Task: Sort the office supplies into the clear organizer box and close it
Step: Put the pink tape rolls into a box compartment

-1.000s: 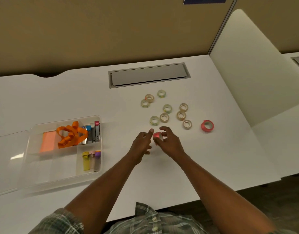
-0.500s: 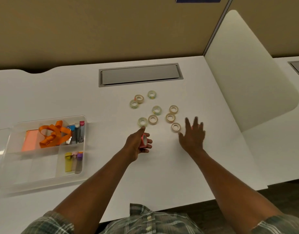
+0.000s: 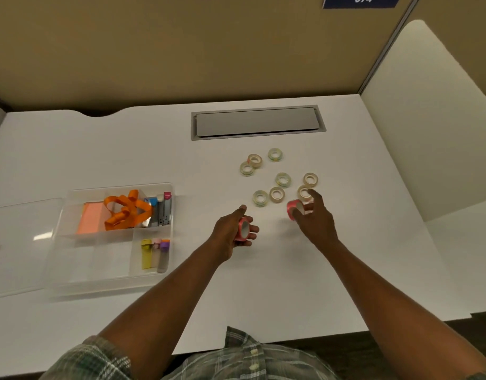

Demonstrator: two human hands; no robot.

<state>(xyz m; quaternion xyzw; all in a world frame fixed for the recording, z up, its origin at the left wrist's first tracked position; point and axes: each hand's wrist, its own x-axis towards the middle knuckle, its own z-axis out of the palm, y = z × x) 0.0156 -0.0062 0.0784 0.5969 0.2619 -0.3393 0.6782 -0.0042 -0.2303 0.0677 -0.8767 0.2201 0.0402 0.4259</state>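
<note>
Pink tape roll (image 3: 242,229) sits at frame centre with the fingers of the left hand (image 3: 228,229) curled around it, while just to the right the right hand (image 3: 315,222) pinches a second pink roll (image 3: 292,209) between thumb and bent fingers. Small clear tape rolls (image 3: 283,179) lie scattered on the white desk (image 3: 263,283) just above both hands. Well apart, at the left of the frame, the clear organizer box (image 3: 71,261) stands open, with orange ribbon (image 3: 126,211) in its upper compartment and its lid (image 3: 19,242) flat beside it.
</note>
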